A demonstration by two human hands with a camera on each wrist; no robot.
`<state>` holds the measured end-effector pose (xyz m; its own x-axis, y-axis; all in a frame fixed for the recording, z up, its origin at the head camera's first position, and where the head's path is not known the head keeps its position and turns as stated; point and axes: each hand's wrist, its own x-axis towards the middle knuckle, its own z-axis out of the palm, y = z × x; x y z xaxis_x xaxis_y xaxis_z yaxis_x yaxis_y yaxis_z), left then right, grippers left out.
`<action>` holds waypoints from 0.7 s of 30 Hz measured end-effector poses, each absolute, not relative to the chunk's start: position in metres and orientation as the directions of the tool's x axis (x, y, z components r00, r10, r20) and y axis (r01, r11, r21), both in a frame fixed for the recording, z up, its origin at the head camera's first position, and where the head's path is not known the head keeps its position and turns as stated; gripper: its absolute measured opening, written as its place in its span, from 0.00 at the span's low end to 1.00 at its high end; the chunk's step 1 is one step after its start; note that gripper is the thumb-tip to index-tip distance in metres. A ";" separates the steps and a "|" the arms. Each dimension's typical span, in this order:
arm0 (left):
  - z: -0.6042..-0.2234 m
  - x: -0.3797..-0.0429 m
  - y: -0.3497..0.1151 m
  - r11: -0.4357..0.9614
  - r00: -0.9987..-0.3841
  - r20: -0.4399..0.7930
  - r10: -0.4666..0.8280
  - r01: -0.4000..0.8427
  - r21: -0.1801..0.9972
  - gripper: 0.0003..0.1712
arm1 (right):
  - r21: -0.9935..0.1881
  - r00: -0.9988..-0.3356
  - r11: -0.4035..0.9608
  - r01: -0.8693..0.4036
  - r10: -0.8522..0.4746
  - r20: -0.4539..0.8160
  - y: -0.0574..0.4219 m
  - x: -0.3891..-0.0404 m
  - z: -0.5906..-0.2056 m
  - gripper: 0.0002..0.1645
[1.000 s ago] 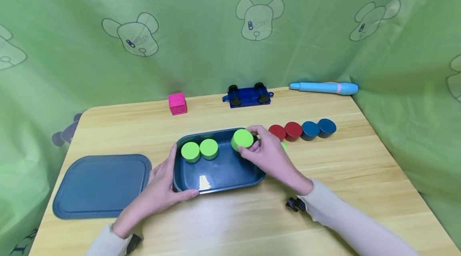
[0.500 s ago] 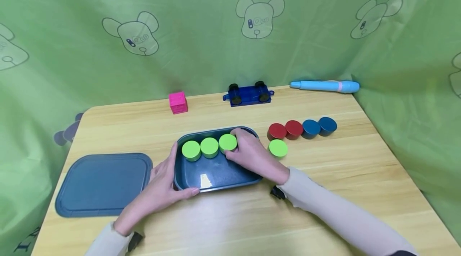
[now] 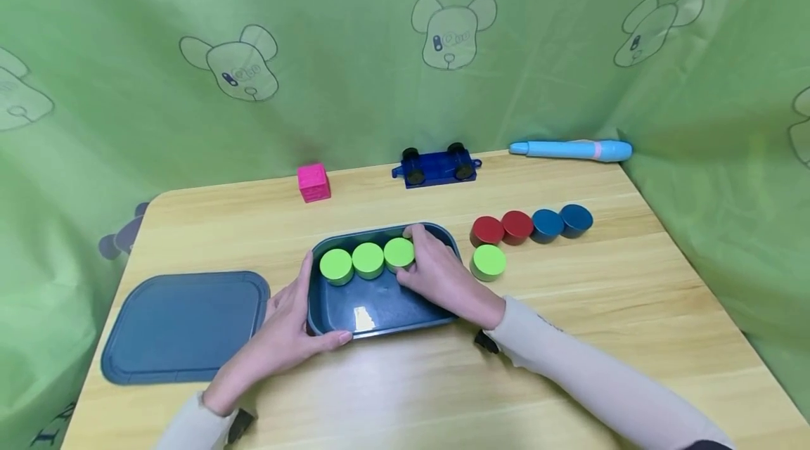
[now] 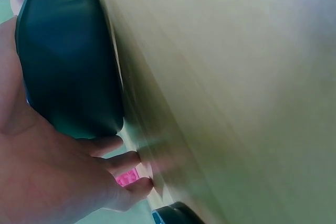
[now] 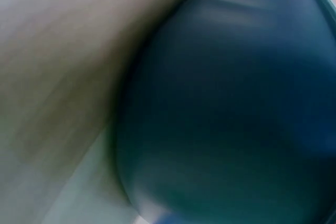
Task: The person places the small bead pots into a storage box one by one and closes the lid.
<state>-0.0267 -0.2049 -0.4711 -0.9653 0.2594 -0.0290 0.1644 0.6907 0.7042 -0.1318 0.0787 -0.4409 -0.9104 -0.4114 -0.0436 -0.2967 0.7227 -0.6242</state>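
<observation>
A dark blue-grey rectangular box (image 3: 386, 309), without a lid on it, stands mid-table. Three light-green round blocks sit in a row along its far side: a left one (image 3: 337, 265), a middle one (image 3: 368, 259) and a right one (image 3: 399, 253). My right hand (image 3: 443, 278) reaches over the box's right side and pinches the right green block between thumb and fingers. My left hand (image 3: 287, 327) rests against the box's left end, fingers along that side and thumb at the front edge. In the left wrist view its other fingers (image 4: 123, 161) extend loosely below the box wall.
A matching flat lid (image 3: 186, 327) lies left. Right of the box are a loose green block (image 3: 488, 262), two red blocks (image 3: 502, 228) and two blue ones (image 3: 561, 223). Behind stand a pink cube (image 3: 313, 182), a blue wheeled toy chassis (image 3: 438, 167) and a light-blue pen (image 3: 569, 150).
My right hand has moved left and down, bringing the third green block beside the other two in the box. Over the last half second it has hardly moved. The left hand stays put.
</observation>
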 end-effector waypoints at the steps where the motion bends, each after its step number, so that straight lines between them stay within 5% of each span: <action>1: -0.471 -0.027 -0.205 0.691 -0.966 -0.027 0.259 0.165 0.704 0.83 | -0.621 -0.909 0.723 -0.302 -0.416 -0.043 0.079 -0.132 -0.441 0.37; 21: -0.473 -0.027 -0.205 0.692 -0.967 -0.026 0.252 0.162 0.704 0.82 | -0.691 -0.911 0.630 -0.355 -0.400 0.103 0.113 -0.115 -0.424 0.30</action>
<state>-0.0274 -0.2051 -0.4730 -0.9673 0.2524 -0.0259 0.1617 0.6919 0.7037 -0.1149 0.1130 -0.4237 -0.9106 -0.4005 0.1025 -0.3548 0.6299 -0.6909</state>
